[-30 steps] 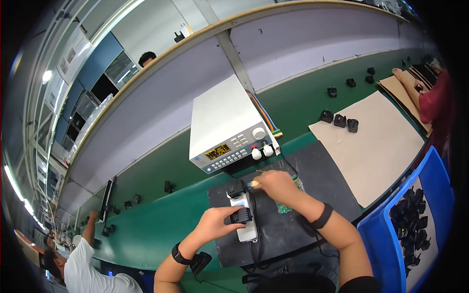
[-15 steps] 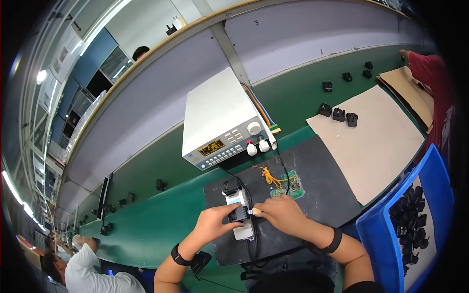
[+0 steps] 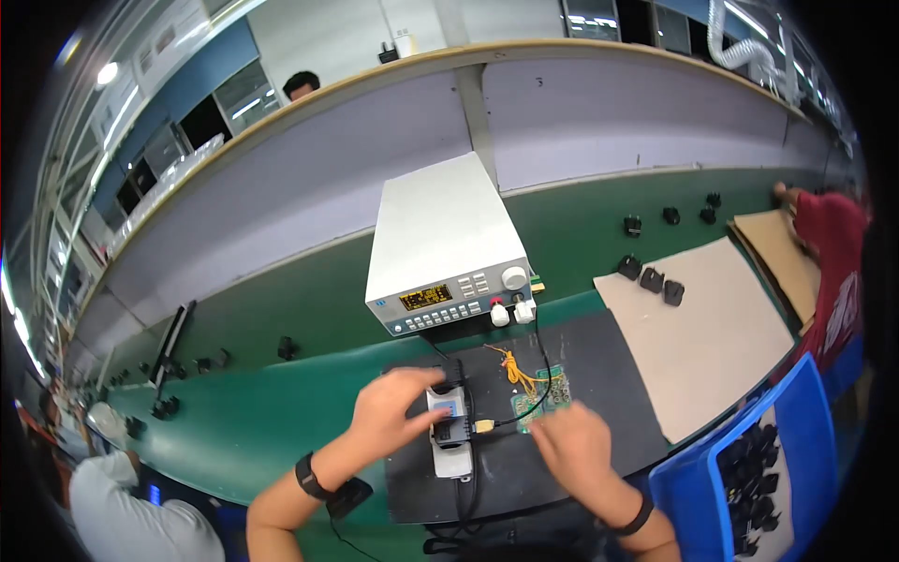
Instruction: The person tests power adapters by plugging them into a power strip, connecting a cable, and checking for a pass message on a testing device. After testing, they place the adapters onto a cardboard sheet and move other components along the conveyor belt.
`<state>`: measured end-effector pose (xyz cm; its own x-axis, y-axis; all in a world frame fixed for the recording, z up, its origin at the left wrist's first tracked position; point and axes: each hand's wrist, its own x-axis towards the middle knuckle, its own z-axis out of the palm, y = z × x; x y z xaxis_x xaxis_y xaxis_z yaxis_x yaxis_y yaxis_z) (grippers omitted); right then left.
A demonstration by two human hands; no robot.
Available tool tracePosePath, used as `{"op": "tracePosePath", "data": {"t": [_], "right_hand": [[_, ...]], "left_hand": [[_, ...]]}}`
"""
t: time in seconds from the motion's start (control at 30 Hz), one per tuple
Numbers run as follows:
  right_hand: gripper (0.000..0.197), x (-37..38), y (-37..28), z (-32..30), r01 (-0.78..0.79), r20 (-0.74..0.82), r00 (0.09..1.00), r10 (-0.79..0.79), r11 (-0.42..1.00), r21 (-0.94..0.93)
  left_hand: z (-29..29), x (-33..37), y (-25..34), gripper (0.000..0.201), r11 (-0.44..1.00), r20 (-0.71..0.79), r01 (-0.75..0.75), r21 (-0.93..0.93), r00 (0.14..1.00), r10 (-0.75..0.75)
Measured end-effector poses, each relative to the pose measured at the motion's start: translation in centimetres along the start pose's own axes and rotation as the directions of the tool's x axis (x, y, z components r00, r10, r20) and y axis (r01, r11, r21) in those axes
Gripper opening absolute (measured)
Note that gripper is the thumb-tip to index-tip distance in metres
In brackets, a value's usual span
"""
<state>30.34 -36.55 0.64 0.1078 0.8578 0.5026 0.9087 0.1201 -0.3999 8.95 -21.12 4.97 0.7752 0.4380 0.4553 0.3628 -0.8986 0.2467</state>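
A white power strip [image 3: 453, 461] lies on the black mat, with a black power adapter [image 3: 451, 430] plugged into its middle. Another black adapter [image 3: 453, 373] is at the strip's far end. My left hand [image 3: 391, 412] hovers at the strip's left side, thumb and forefinger spread apart and holding nothing. A yellowish cable plug [image 3: 484, 426] sits at the right side of the middle adapter, its black cable running to green circuit boards [image 3: 554, 386] with a bundled yellow wire [image 3: 515, 371]. Beside the boards is my right hand [image 3: 576, 451], off the plug; its fingers are bent and blurred.
A white bench instrument [image 3: 449, 248] with a lit display stands behind the mat. Black adapters [image 3: 653, 279] rest on a beige board [image 3: 693, 337] at right. A blue bin [image 3: 688, 487] holds many more. Co-workers sit at left and right [image 3: 838, 262].
My right hand has left the cable plug and moved right, towards the circuit boards. My left hand has come off the middle adapter, its fingers wider apart. The head view has turned.
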Motion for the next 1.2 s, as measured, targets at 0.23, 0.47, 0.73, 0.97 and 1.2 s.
{"op": "tracePosePath", "data": {"t": [0.23,0.47,0.73,0.97,1.2], "right_hand": [[0.034,-5.4,-0.6,3.9,0.056,0.274,0.962,0.001,0.978,-0.199],[0.038,-4.9,-1.4,5.0,0.174,0.398,0.917,-0.037,0.933,-0.316],[0.041,-4.1,-1.5,3.3,0.183,0.441,0.897,-0.030,0.933,-0.309],[0.045,-4.0,-1.8,3.9,0.235,0.497,0.867,-0.044,0.915,-0.329],[0.045,-4.4,-2.9,4.3,0.184,0.502,0.862,0.074,0.877,-0.444]], "left_hand": [[3.1,2.5,-3.0,0.052,0.978,0.276,0.098,0.183,0.950,-0.146],[3.3,3.1,-4.2,0.038,0.973,0.325,0.105,0.206,0.931,-0.169],[3.4,3.7,-4.0,0.041,0.978,0.405,0.071,0.195,0.903,-0.146],[2.9,4.1,-4.5,0.040,0.978,0.472,0.117,0.170,0.862,-0.185],[1.4,3.1,-3.3,0.036,0.990,0.199,-0.065,0.129,0.979,0.038]]}}
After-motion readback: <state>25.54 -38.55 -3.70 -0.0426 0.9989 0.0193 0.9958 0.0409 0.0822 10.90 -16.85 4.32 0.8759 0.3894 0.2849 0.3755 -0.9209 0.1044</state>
